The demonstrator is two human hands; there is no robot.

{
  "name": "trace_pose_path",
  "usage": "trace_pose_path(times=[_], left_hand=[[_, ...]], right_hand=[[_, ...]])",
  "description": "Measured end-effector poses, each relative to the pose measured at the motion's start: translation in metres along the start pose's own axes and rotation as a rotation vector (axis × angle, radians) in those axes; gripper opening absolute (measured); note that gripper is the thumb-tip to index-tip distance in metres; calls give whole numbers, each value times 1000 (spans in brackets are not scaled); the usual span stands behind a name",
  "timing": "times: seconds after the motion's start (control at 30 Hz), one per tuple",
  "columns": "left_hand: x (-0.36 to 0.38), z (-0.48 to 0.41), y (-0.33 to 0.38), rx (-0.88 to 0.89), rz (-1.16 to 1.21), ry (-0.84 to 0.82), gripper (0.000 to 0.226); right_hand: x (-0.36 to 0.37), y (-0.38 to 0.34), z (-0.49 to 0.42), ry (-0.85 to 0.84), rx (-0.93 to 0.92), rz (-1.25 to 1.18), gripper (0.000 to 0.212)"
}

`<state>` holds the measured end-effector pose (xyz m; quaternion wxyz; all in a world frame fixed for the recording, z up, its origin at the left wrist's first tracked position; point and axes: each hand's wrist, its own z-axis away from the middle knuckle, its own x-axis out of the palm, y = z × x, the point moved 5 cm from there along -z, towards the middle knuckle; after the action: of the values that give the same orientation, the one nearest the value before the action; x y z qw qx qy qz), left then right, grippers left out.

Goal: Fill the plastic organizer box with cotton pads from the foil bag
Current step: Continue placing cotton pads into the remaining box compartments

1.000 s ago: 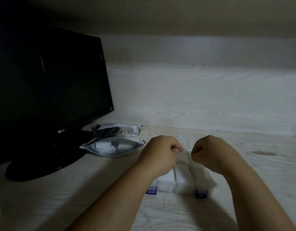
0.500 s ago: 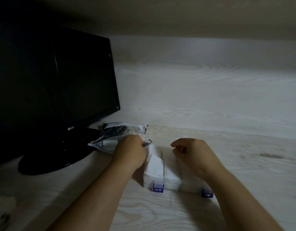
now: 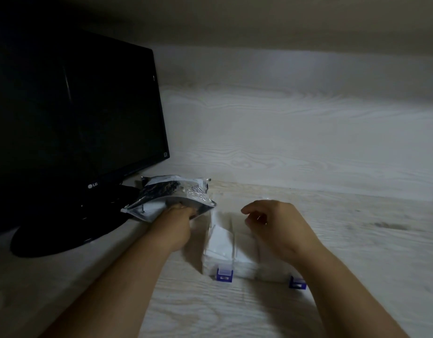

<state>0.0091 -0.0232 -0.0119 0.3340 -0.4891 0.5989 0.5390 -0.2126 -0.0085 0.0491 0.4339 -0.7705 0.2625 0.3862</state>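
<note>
Foil bag (image 3: 172,193): my left hand (image 3: 177,224) in its mouth, fingers hidden, grip unclear | organizer box (image 3: 268,272): pads (image 3: 220,237) inside | right hand (image 3: 277,226) above it, loosely curled, empty

**A desk nook at home or in an office**

A black LG monitor (image 3: 76,118) on a round stand (image 3: 64,235) sits far left on a pale wood-grain desk (image 3: 356,240). A matching wood-grain back panel (image 3: 283,142) rises behind it, and an overhang (image 3: 259,25) closes in above. The light is dim. Whether this is a home or an office cannot be told.
</note>
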Motion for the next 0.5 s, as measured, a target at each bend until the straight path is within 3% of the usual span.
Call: trace_pose_path(times=[0.27, 0.5], left_hand=[[2, -1, 1, 45, -41, 17, 46], [-8, 4, -1, -56, -58, 75, 32]], right_hand=[[3, 1, 0, -8, -5, -30, 25], [4, 1, 1, -31, -1, -28, 25]])
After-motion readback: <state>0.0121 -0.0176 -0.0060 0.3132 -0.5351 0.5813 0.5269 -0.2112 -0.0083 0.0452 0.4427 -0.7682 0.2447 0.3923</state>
